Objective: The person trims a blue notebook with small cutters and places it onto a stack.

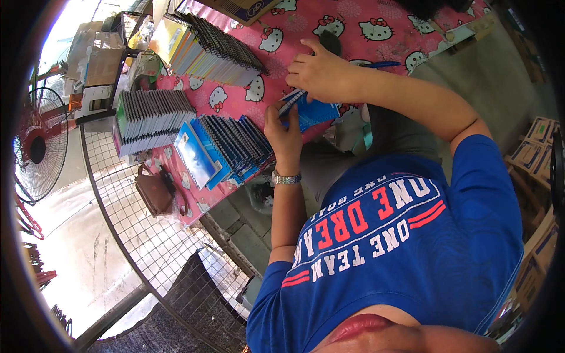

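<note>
My left hand (285,134), with a metal watch on its wrist, grips a small blue spiral notebook (315,112) from below at the near edge of the table. My right hand (321,73) lies over the notebook's upper end, its fingers curled onto the spiral corner. The notebook is held tilted just above the pink cartoon-cat tablecloth (235,97). A leaning row of blue spiral notebooks (226,150) stands just left of my left hand. A blue pen (379,65) lies on the cloth beside my right forearm.
A grey-green notebook stack (150,117) and a longer row of notebooks (206,50) stand further left and back. A cardboard box (241,9) sits at the far edge. A brown bag (154,191) hangs on the wire mesh (165,241), with a floor fan (38,144) at the left and cartons (538,147) at the right.
</note>
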A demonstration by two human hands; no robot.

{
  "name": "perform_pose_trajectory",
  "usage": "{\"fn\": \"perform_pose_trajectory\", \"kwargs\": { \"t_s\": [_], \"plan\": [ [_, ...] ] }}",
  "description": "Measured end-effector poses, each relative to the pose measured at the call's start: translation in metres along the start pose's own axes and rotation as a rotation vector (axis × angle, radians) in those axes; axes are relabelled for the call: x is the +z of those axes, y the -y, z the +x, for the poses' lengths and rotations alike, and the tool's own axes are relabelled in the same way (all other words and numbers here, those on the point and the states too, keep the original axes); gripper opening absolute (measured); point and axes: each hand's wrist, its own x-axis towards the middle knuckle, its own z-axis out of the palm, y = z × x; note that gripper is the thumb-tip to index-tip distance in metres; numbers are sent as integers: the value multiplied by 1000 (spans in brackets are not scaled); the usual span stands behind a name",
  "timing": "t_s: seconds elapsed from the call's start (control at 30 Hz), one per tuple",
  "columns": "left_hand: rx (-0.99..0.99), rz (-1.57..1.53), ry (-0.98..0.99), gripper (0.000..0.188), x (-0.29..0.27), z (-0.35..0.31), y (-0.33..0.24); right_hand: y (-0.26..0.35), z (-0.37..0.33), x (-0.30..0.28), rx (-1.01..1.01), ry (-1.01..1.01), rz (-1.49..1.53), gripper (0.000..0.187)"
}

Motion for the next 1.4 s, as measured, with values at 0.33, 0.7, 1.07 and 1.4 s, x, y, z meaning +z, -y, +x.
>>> {"fn": "perform_pose_trajectory", "kwargs": {
  "t_s": [0.33,0.7,1.07,1.4],
  "plan": [
    [85,24,23,16,-5,1,14,10,12,7,-5,0,308,24],
    [-27,-107,115,22,-2,5,11,-101,-7,76,223,122,751,41],
    [-48,-332,166,31,1,8,4,-57,18,23,-110,323,1928,34],
    [-175,-358,-26,21,-4,2,8,-97,-74,95,460,-427,209,59]
  ]
}}
